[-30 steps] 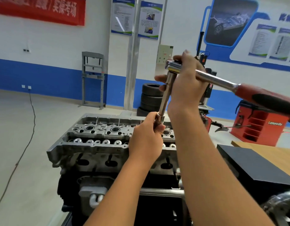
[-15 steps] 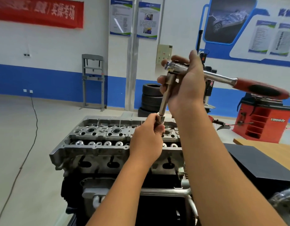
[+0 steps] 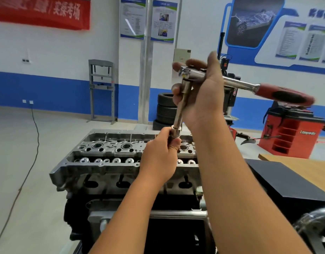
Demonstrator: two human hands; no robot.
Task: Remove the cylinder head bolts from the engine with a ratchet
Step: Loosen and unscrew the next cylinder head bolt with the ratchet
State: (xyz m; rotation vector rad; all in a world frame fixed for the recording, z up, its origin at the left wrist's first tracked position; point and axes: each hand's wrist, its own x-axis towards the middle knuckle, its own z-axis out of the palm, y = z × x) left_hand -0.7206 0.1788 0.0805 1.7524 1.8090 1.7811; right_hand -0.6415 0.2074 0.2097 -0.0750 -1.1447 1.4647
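Note:
The grey cylinder head [image 3: 106, 167] sits on the engine block below me. A chrome ratchet [image 3: 238, 83] with a red and black handle points right, with a long extension bar [image 3: 181, 109] hanging down from its head. My right hand [image 3: 200, 96] grips the ratchet head and the top of the bar. My left hand [image 3: 159, 156] grips the socket at the bar's lower end, just above the head's right part. The bolt under the socket is hidden by my left hand.
A black case [image 3: 286, 182] lies on a wooden table [image 3: 315, 167] to the right. A red wheel balancer [image 3: 291, 136], stacked tyres [image 3: 165, 109] and a grey press frame [image 3: 101, 88] stand behind. A black cable [image 3: 33, 143] runs across the floor on the left.
The ratchet handle has swung a little toward the far right and levelled out. My left hand stays on the socket; both hands keep their grips.

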